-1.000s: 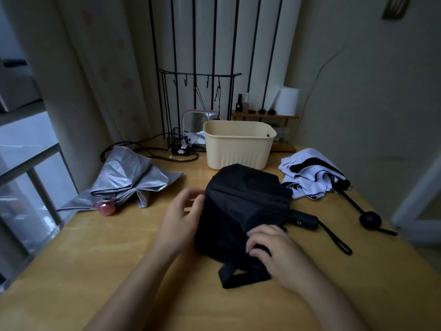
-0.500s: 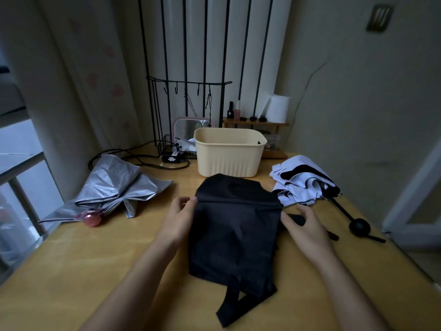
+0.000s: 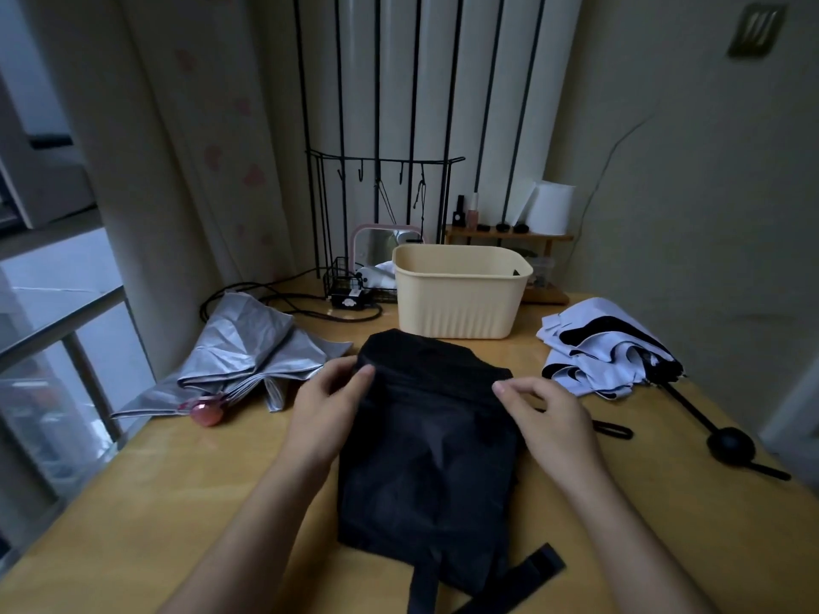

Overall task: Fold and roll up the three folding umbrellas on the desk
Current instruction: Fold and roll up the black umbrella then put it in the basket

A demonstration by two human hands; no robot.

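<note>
Person's working on the black umbrella (image 3: 425,436), which is lying flat mid-desk (image 3: 133,525) right in front of them. Its canopy is spreading into a rough rectangle w/ its strap (image 3: 532,565) trailing off the near end. Left hand (image 3: 323,414) is sitting at the far-left corner of the cloth, thumb & fingers closing on the edge, so it looks like a pinch. Right hand (image 3: 549,423) is reaching in at the far-right corner, fingers loosely bent, tips right at the fabric. Can't tell if it's actually gripping or just touching.

Other two are waiting. Silver umbrella (image 3: 248,352) w/ pink handle (image 3: 206,412) is lying loose on the window side, left of the black one & apart from it. White-and-black umbrella (image 3: 594,347) is slumping near the right edge, its round black handle (image 3: 730,443) sticking out toward the near side. Neither's folded yet. Cream basket (image 3: 456,303) is sitting just behind the black one.

I'd say they're on no. 1 of 3, at the flatten-&-fold stage: panels being squared up, nothing rolled yet. Next move prob. needs both hands taking the sides & folding the cloth inward evenly. After that it's rolling tight round the shaft so the strap ends up outside, reachable for wrapping. Fabric's looking limp, so keeping tension on both corners will matter.
</note>
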